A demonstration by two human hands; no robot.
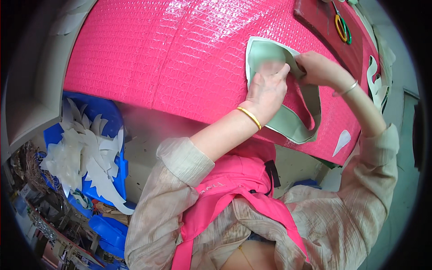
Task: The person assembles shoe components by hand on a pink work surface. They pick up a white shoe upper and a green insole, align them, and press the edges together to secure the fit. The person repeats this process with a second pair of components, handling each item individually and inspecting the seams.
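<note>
Pale-green leatherette piece (290,120) lies on the pink table cover (130,58), probably light, soft, easily creased (best held by its edges). The left hand (268,92) rests on it, its grip too blurred to tell; the right hand (318,68) pinches its raised edge. Counted: one blue bin (110,108) left of the cover, one piece on it, one pair of scissors (344,29) toward its far right.

Both forearms (228,133) are angled inward. The left hand (267,93) is seen from the back, partly blurred; the right hand (320,69) is held curled just beside it.
</note>
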